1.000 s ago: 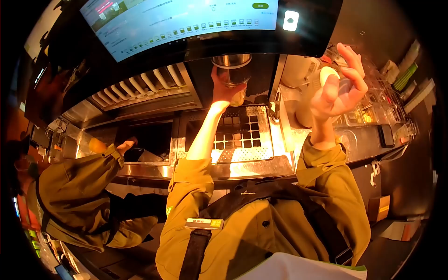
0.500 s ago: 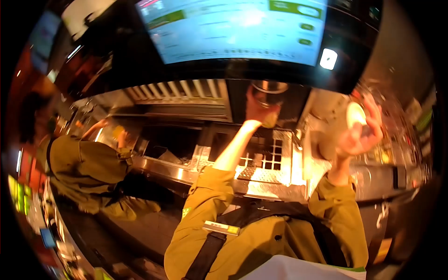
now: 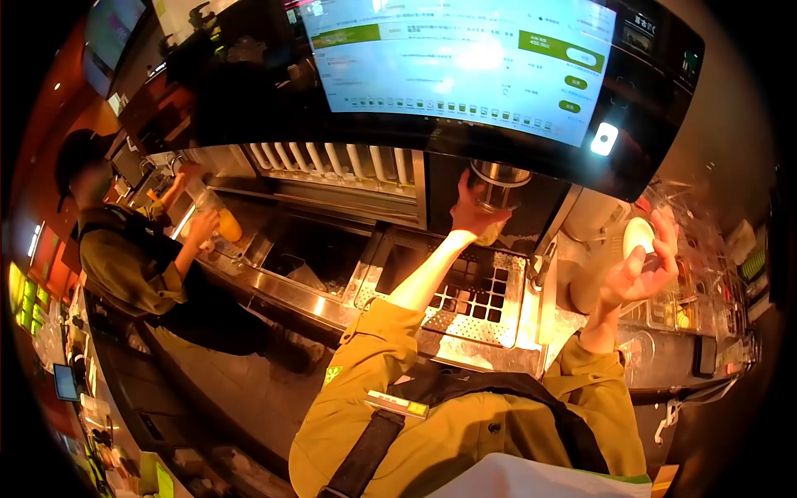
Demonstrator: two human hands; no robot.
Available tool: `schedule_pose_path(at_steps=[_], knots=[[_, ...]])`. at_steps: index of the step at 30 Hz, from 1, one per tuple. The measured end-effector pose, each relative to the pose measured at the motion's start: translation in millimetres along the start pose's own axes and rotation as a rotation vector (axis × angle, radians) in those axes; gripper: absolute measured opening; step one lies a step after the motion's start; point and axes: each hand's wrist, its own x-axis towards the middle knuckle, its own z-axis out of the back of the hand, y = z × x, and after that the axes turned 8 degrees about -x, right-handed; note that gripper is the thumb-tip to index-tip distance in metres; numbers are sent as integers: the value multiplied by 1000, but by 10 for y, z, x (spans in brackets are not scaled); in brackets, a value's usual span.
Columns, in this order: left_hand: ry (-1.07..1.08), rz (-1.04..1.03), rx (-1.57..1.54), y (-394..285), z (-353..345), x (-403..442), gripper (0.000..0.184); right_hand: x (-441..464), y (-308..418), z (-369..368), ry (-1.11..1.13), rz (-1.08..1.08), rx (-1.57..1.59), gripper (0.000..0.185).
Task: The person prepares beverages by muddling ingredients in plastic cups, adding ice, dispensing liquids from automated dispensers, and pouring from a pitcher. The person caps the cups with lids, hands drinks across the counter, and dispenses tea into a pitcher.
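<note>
Under the dark edge of the big screen, my left hand (image 3: 475,217) is wrapped round a clear cup (image 3: 498,199) with a metal-rimmed top. The lower part of the cup looks yellowish. Below the forearm lies a perforated metal drip tray with a square grid (image 3: 477,299). Over on the right, my right hand (image 3: 635,278) is raised with its fingers curled round a pale round lid-like piece (image 3: 638,238). Behind that hand stand clear containers.
A lit screen (image 3: 457,66) hangs across the top. A co-worker (image 3: 124,249) in a dark cap stands at the counter on the left, holding a clear vessel with orange contents (image 3: 229,224). A black phone-like object (image 3: 704,355) lies at the right. A row of white tubes (image 3: 332,159) sits behind the counter.
The view has swung left, so everything sits further right and lower. The co-worker's head and orange vessel have come into view. Both my hands keep their holds.
</note>
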Motion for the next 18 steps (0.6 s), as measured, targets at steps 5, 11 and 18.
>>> schedule_pose_path(at_steps=[5,11,18], knots=[[-5,107,-19,-216,-42,-83,117,-25,-79,38,12,-26,33,24],[92,164,-208,-325,-33,-98,113,-43,-82,89,25,-45,54,24],[55,106,-123,-378,1,-92,111,-110,-52,134,2,-62,25,24]])
